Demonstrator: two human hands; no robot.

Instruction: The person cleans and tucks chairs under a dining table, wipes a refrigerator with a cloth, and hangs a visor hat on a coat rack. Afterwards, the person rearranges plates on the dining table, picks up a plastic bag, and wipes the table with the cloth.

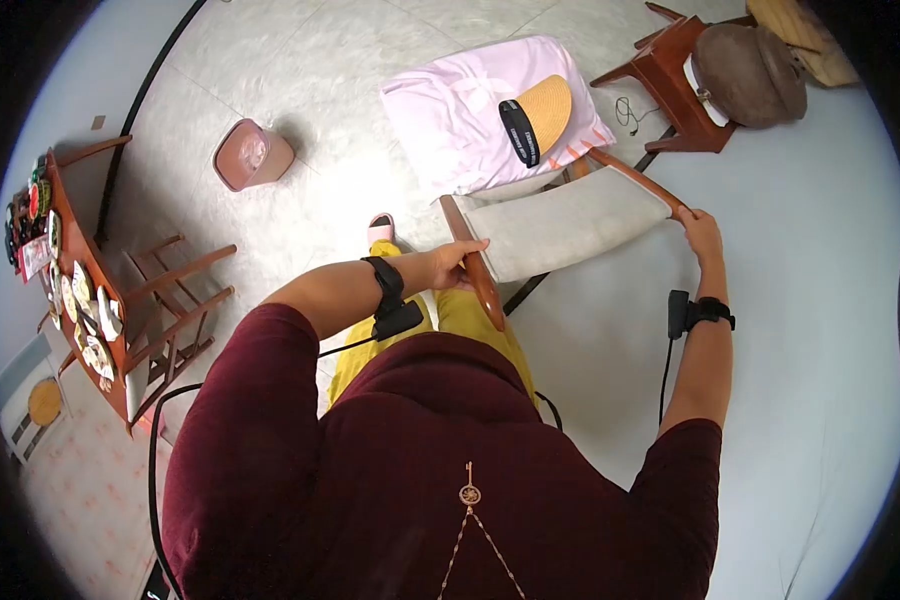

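A chair with a pale fabric backrest (570, 220) stands before me, one brown wooden post along each side of the fabric. My left hand (452, 265) is closed around the left post (486, 290), thumb across the top. At the other side my right hand (703, 236) grips the end of the right post (642, 183). Beyond the backrest lies a pink cloth-covered cushion (440, 110); what supports it is mostly hidden. A straw sun visor (550, 112) with a dark band rests on the pink cloth. Black straps with small boxes are on both my forearms.
To the left are a pink waste bin (255, 155), a wooden table (120, 370) crowded with small items, and a wooden chair (180, 275) beside it. At upper right, a brown wooden stool (660, 90) bears a dark brown rounded object (750, 75). A wall runs along my right.
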